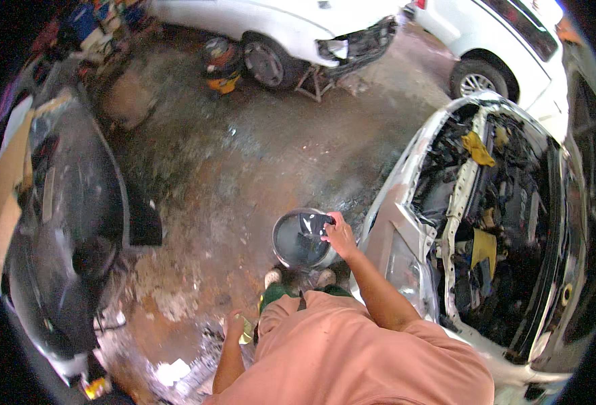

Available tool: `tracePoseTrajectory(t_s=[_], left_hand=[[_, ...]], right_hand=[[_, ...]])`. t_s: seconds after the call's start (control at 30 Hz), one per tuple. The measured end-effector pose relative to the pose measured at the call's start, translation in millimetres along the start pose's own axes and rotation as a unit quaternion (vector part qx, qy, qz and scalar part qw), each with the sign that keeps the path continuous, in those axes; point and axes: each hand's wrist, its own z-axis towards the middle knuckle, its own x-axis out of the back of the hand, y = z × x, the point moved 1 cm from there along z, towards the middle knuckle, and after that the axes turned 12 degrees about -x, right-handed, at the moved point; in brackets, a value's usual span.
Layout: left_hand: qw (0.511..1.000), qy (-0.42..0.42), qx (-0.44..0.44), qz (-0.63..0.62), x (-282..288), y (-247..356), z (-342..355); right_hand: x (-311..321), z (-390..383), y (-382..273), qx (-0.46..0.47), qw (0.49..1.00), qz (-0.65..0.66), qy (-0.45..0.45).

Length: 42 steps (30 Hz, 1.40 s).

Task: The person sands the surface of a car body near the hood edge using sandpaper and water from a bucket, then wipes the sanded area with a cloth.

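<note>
My right hand (339, 237) is closed on a dark, glossy, flat piece (315, 225) with pale reflections, held over the bucket. Its exact kind is hard to make out. The round bucket (277, 248) stands on the floor just ahead of my shoes and has dark, watery liquid in it. Down at my left side, my left hand (233, 325) is closed around a pale yellow-green object (246, 331), mostly hidden by the hand and my shirt.
At my right stands a stripped car front (392, 250) with its engine bay exposed and a yellow cloth (477, 150) on a crossbar. A large black bumper (68, 196) lies along the left. Two white vehicles (298, 23) stand ahead, near a stacked dark container (222, 61). The floor (203, 169) looks wet and stained.
</note>
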Motion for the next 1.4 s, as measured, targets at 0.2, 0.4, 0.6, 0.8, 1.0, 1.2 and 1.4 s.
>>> tracePoseTrajectory(t_s=[0.2, 0.4, 0.6, 0.8, 1.0, 1.2, 1.4], left_hand=[[0.973, -0.112, -0.164, 0.115, 70, 202, 98], [0.864, -0.268, -0.408, 0.119, 62, 361, 117], [0.679, -0.506, -0.507, 0.162, -22, 445, 63], [0.658, -0.580, -0.467, 0.109, -110, 463, -62], [0.645, -0.730, -0.225, -0.008, -204, 433, -193], [0.568, -0.806, -0.164, 0.020, -272, 389, -348], [0.506, -0.845, -0.174, 0.013, -319, 369, -476]], right_hand=[[11, -51, -19, 0.015, 0.971, -0.147, 0.188], [0, -118, -11, 0.020, 0.960, -0.173, 0.220], [17, -218, 11, -0.010, 0.964, -0.123, 0.234], [40, -350, 55, -0.083, 0.834, 0.113, 0.534], [56, -482, 75, -0.124, 0.731, 0.448, 0.499], [80, -609, 143, -0.039, 0.668, 0.390, 0.633], [102, -709, 205, -0.044, 0.446, 0.390, 0.804]])
